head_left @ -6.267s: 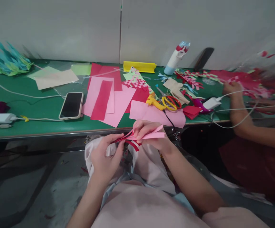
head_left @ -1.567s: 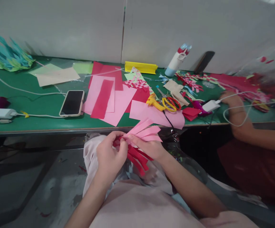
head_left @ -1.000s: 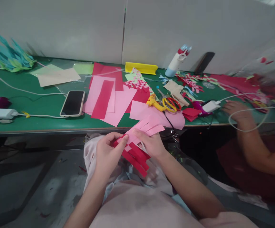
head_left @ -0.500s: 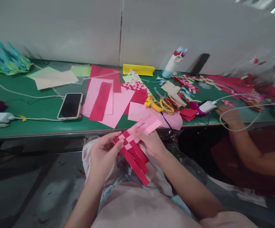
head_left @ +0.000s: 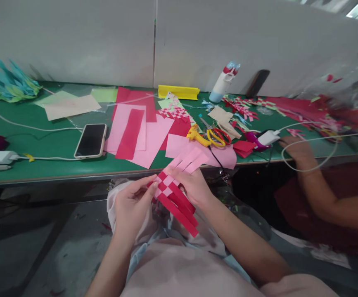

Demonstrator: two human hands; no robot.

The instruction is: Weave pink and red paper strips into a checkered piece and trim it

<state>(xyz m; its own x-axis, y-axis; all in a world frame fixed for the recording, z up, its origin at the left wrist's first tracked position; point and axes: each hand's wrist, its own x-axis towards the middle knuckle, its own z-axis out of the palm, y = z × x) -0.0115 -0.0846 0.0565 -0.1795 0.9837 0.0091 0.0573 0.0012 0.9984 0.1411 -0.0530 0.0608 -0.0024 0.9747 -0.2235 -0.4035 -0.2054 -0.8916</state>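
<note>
Above my lap I hold a woven paper piece of red and pink strips crossed in a checkerboard. Its loose red strips hang down to the right, and loose pink strips fan out toward the table edge. My left hand pinches the left corner of the weave, thumb on top. The thumb of my right hand presses on the upper right side where the pink strips leave the weave; its other fingers are partly hidden beneath.
On the green table lie a phone, pink paper sheets, a yellow glue gun, scissors and a white charger. A bottle stands at the back. A co-worker's arm reaches in from the right.
The pink strips are now spread apart and sharper to see. The red strips' lower ends have swung slightly up and right. Both hands keep hold of the weave; the view has shifted slightly.
</note>
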